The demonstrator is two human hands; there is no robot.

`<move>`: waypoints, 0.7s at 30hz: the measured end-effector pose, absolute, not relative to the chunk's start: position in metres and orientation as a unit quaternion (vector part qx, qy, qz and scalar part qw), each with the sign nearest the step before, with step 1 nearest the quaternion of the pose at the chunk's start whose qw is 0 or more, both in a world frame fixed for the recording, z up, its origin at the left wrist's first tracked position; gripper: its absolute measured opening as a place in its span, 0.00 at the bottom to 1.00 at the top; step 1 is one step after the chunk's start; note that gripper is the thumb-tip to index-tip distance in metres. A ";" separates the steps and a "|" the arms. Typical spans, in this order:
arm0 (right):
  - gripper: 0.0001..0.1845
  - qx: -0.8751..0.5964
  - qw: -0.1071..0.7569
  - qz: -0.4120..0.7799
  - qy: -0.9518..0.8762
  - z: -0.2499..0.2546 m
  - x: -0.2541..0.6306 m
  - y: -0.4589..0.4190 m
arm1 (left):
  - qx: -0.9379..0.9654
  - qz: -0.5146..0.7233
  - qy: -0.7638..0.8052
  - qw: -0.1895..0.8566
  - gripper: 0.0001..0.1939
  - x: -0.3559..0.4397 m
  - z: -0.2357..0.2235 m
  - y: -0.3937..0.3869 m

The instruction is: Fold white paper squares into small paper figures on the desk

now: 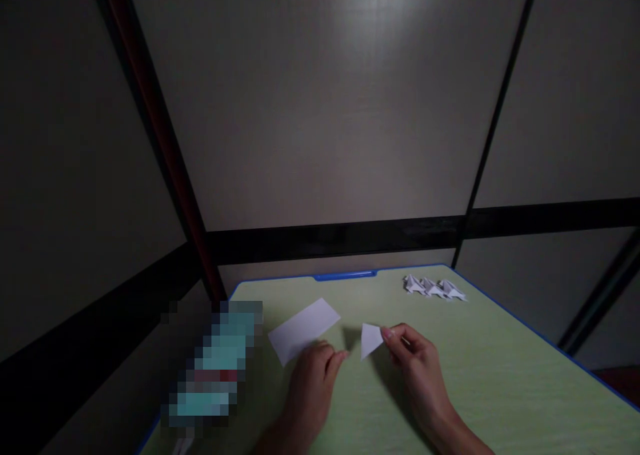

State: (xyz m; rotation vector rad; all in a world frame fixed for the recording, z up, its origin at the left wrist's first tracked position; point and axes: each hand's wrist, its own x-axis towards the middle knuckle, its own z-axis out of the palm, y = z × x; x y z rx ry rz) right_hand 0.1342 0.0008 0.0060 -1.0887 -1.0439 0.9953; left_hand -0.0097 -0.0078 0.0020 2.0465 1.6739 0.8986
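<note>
My right hand (415, 361) pinches a small folded piece of white paper (371, 340) between thumb and fingers, holding it above the table. The piece narrows to a point at its lower end. My left hand (316, 378) has its fingers curled in, with the thumb reaching toward the right; nothing shows in it. Just beyond that hand, a flat rectangular sheet of white paper (305, 329) lies at a slant on the table. The left hand covers or borders its near edge; whether they touch I cannot tell.
Three small folded white paper figures (434, 288) stand in a row at the far right of the pale green table (520, 381). A blurred-out teal object (220, 358) is at the left edge. Behind rises a panelled wall (340, 121). A blue handle (346, 276) marks the table's far edge.
</note>
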 end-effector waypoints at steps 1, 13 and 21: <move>0.13 -0.476 0.622 0.430 -0.450 0.005 0.135 0.002 | 0.746 0.292 0.587 0.119 0.10 -0.014 0.003 -0.006; 0.13 -0.460 0.609 0.472 -0.442 0.007 0.134 0.001 | 0.755 0.072 0.647 -0.079 0.19 -0.036 0.017 0.003; 0.12 -0.448 0.611 0.490 -0.432 0.007 0.134 0.001 | 0.734 0.105 0.668 -0.061 0.15 -0.042 0.010 0.014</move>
